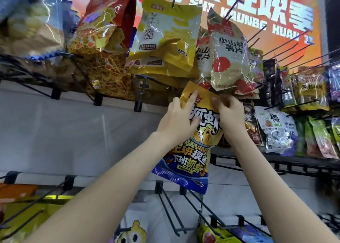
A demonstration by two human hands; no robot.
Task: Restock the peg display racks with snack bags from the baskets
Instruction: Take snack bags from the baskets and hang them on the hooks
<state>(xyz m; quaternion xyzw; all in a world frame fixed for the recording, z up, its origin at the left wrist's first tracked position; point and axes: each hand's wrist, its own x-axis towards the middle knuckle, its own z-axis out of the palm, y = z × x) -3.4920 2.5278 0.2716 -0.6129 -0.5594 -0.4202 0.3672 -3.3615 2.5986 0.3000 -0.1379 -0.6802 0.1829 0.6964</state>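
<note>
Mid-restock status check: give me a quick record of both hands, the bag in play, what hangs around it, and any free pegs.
left hand: grips the bag's upper left edge, forefinger laid on its front
right hand: pinches the bag's top right corner
held item: yellow-and-blue snack bag, upright, raised to the middle peg row
on a peg yet: cannot tell
hanging above: yellow bags, cream-and-red chip bags
free pegs: bare lower pegs beneath the bag; bare upper pegs at upper right
</note>
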